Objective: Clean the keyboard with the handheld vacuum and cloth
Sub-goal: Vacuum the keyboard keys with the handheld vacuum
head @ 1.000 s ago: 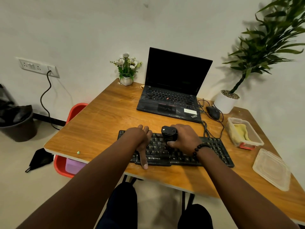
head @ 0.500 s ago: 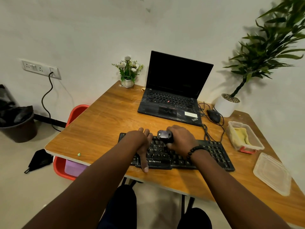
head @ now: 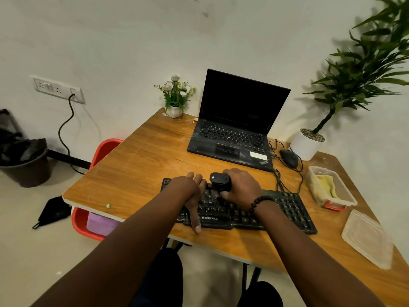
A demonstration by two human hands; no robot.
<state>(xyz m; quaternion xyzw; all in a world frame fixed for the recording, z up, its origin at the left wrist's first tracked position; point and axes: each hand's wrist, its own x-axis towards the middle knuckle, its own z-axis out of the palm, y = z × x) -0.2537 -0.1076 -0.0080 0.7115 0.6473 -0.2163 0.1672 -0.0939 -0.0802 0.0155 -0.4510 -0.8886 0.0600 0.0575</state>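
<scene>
**Vacuum on the keys, cloth waiting in its box**

From the head view, the right hand (head: 242, 188) had its fingers wrapped round the small black handheld vacuum (head: 220, 181), holding it upright with its lower end down on the upper rows of the keyboard (head: 287, 207). The left hand (head: 191, 193) lay flat across the keyboard's left portion, fingers straight and pressing, thumb reaching down over the near edge, steadying it on the wooden surface (head: 137, 173).

The keyboard's long axis ran left to right in front of the person. The vacuum stood left of its middle, so most of the uncleaned length appeared to stretch away to the right, on the side of the hand that carried the tool. I judged the next sweep would run along that axis, rightward.

The yellow cloth (head: 327, 187) sat in an open plastic container (head: 345, 201) well apart to the right, nearer the right hand, its lid (head: 367, 238) lying close by.
</scene>
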